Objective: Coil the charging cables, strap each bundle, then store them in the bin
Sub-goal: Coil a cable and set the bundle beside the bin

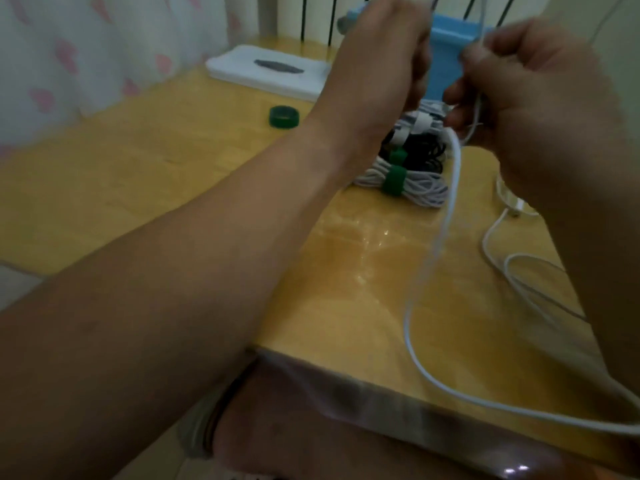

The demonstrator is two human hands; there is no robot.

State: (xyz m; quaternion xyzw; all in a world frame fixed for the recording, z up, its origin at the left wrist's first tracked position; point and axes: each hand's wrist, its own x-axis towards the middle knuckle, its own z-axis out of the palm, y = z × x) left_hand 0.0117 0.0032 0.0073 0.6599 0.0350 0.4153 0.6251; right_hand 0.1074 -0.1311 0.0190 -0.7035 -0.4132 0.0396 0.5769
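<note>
1. The loose cable was white.
2. The bundle straps and the tape roll were green.
3. The bin was blue.
4. The worktop was glossy yellow.
5. The curtain was white with pink shapes.

Dim, flat, yellowish overall; no hard shadows. Patchy white glare on glossy table near middle, small bright spot at near edge; source likely overhead. Brighter, washed out at top left on curtain. Soft throughout, fine detail lost. Motion blur on left hand and right hand, outlines smeared; white cable streaked, half transparent. Wide-angle bending toward edges; near forearm oversized, fuzzy.
</note>
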